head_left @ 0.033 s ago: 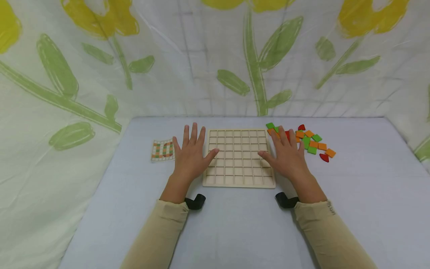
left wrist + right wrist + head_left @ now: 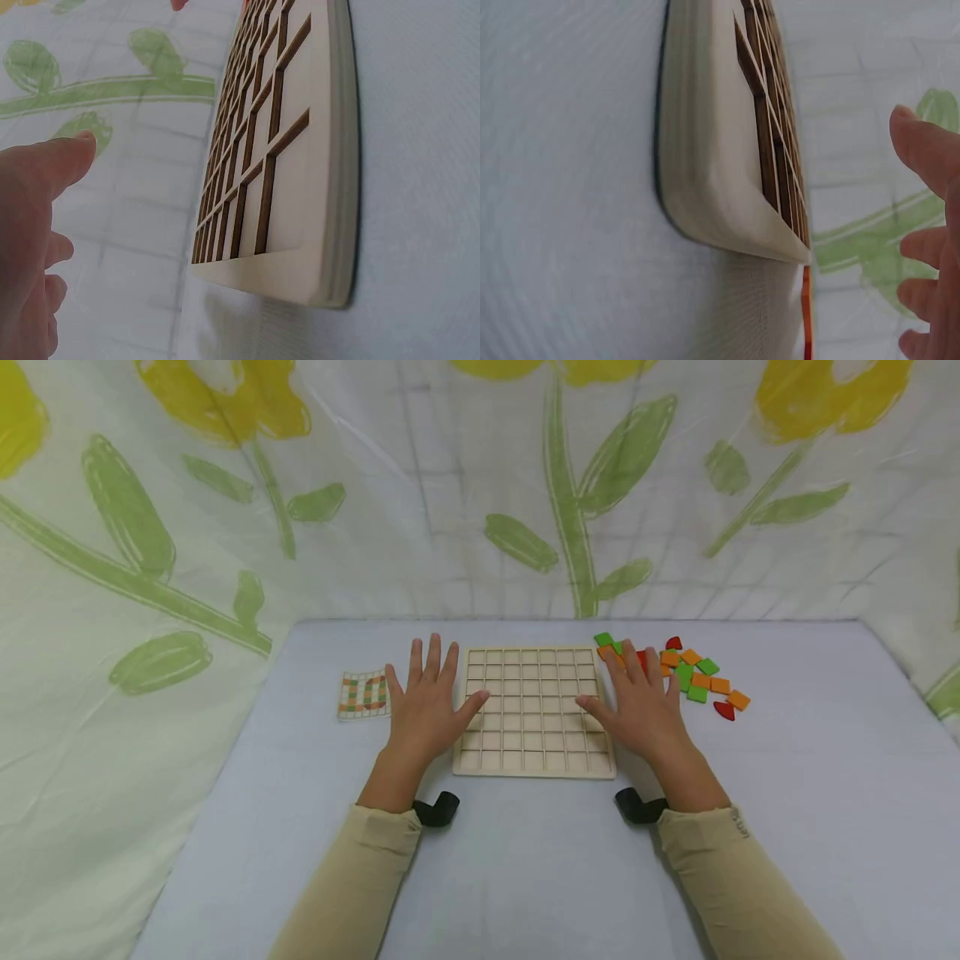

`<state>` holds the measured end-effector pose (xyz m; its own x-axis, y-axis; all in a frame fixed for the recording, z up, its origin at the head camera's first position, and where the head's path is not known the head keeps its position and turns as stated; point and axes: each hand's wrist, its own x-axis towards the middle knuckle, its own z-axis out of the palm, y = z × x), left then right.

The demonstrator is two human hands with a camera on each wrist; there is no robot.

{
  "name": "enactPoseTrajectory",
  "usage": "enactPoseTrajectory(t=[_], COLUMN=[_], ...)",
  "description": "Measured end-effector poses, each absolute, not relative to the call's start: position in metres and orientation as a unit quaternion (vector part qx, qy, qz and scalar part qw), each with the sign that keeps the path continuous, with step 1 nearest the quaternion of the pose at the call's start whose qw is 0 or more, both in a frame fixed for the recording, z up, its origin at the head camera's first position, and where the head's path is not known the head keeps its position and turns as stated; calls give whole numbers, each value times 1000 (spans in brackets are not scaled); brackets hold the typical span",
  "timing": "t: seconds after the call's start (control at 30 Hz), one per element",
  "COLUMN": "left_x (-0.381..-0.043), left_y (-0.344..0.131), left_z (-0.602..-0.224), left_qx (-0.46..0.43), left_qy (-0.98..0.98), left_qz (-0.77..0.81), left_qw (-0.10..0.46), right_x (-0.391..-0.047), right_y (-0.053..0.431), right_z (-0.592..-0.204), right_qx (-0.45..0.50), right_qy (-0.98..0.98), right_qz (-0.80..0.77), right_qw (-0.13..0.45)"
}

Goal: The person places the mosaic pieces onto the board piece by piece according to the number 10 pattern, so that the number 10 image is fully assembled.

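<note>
A pale wooden board (image 2: 532, 765) with a grid of square cells lies flat on the table between the two hands. My left hand (image 2: 426, 714) is spread above the board's left side, its thumb over the edge. On the other side, my right hand (image 2: 642, 710) is spread with its thumb over the board's right edge. Both hands hold nothing, and in the wrist views they hover above the board. Beyond the right fingers lie loose tiles, such as a green tile (image 2: 697, 694), an orange tile (image 2: 738, 700) and a red rounded piece (image 2: 724, 711); the hand hides some.
A small pattern card (image 2: 363, 696) with coloured squares on a grid lies left of the left hand. White cloth covers the table (image 2: 525, 868). Behind it hangs a curtain (image 2: 450, 568) printed with yellow flowers and green leaves. Each wrist wears a black camera mount (image 2: 437, 810).
</note>
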<state>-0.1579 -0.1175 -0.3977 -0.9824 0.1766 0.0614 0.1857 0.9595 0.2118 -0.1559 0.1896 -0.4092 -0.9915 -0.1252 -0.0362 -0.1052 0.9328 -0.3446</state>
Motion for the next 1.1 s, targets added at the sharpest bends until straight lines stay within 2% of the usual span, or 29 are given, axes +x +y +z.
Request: enactPoseTrajectory(t=[0.53,0.77,1.1], left_x=[-159,-160,-160], left_y=[-118,-118,-119], left_z=[-402,-401,-402], left_qx=[-89,-85,-79], left_qy=[-988,-988,-985], left_qz=[-128,-131,-153], left_qw=[-7,2,-16], right_x=[-158,-159,-157], right_y=[194,199,201], right_z=[-409,-405,-404], right_qx=[-56,-51,-47], right_qy=[983,984,984], right_qz=[-170,-170,-172], right_qw=[31,17,31])
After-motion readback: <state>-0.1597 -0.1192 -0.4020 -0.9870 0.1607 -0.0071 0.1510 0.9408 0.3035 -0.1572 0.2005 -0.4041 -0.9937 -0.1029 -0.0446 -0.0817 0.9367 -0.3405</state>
